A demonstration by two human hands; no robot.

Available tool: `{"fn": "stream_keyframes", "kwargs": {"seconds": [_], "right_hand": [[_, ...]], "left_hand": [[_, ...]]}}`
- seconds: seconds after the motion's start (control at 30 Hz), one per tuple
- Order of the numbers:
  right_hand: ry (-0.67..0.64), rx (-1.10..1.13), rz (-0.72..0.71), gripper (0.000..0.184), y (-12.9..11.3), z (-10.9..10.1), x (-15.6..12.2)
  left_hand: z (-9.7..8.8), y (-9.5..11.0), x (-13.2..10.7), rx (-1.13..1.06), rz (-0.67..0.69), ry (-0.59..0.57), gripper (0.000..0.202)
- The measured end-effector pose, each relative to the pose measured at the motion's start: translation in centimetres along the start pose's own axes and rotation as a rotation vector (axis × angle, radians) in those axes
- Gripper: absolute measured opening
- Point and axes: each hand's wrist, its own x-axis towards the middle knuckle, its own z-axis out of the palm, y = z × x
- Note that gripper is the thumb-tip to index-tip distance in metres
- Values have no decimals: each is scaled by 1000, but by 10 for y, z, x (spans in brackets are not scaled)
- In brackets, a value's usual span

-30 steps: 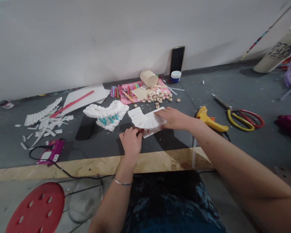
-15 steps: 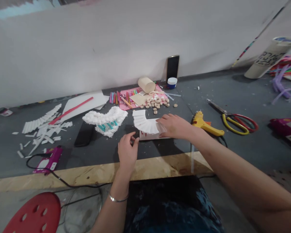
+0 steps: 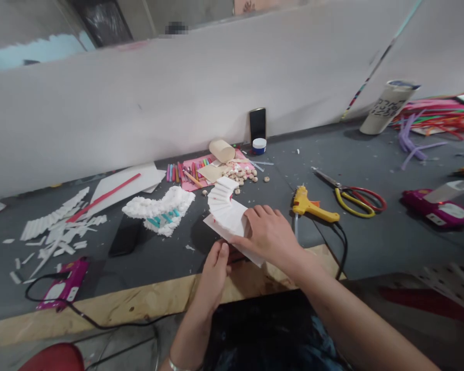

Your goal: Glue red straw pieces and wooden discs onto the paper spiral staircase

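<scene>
Pulled nearer, white fanned paper piece (image 3: 226, 208), right hand (image 3: 268, 234) flat on it, left hand (image 3: 215, 268) pinching its edge

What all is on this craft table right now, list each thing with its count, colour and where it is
paper fan model: one, white, table middle, under the hands
fluffy foam piece: one, white with teal, left of the fan
glue gun: one, yellow, right of the hands
scissors: one, red and yellow handles, beyond the glue gun
markers: many, mixed colours, near the wall
paper strips: many, white, far left
left hand: at the model's near edge
right hand: flat on the model
</scene>
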Motion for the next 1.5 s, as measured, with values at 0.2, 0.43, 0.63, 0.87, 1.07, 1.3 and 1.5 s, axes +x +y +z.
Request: {"fn": "stream_keyframes", "kwargs": {"seconds": [0.2,0.43,0.63,0.87,1.07,1.3,1.5], "right_hand": [[34,36,-77,61,-11,-6,-1],[84,331,-206,47,13,-14,8],[202,496,-3,13,44,-12,35],[145,246,-44,20,32,-3,53],[75,118,-9,24,24,3,57],[49,156,-101,24,20,-1,51],[-35,103,-121,24,8,-1,48]], "left_hand": [[3,10,17,-47,46,75,34],[-13,34,56,-129,54,100,32],[-25,46,76,-105,35,62,26],[-26,44,80,-43,-5,71,25],[-27,41,80,-49,-7,104,25],[-29,39,82,-57,-27,100,30],[-29,39,82,-37,9,159,32]]}}
